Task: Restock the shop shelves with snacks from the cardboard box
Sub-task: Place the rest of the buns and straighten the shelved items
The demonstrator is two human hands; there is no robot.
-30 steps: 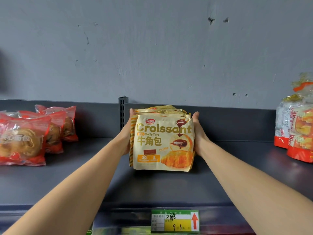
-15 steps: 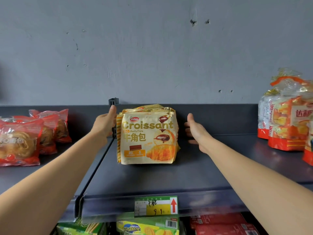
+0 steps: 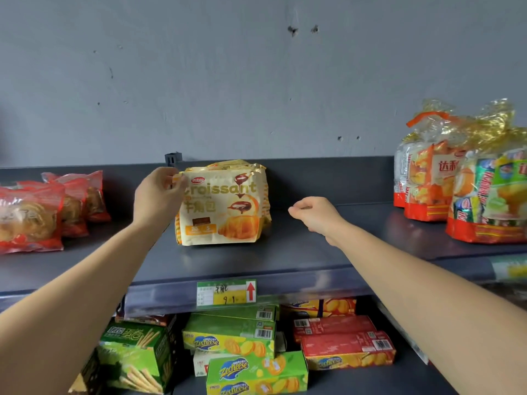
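Between the two hands, on the dark grey shelf [image 3: 313,258]: croissant packs [image 3: 225,206], a short row, one behind another. In contact with the left hand [image 3: 158,195] only. Front pack pinched at its top-left corner, thumb and fingertips closed on the seam flap. Well clear of the right hand [image 3: 313,212], bare shelf in the gap. Right hand: fingers loosely curled, nothing held, at about mid-height of the packs. Contact with the shelf surface: cannot tell.

Orientation of packs: upright on the bottom edge, top seam up, printed face toward the wearer. "Croissant" lettering running from the left-hand side toward the right-hand side. Front face a bit wider than tall, so long axis roughly along the hand-to-hand line. Row depth running away from the hands, toward the shelf's rear panel.

Just above the left fingertips: top of a slotted post [image 3: 172,158]. Further out past the left hand: red bread packs [image 3: 31,215], overlapping in a row. Far out past the right hand: tied snack bags [image 3: 470,189], standing. Below and between the forearms, on the shelf lip: price tag [image 3: 226,292] with red up-arrow. Lower level: green stick-biscuit box [image 3: 134,354] under the left forearm, Zecheese boxes [image 3: 256,372] between the forearms, red boxes [image 3: 342,343] nearer the right forearm.
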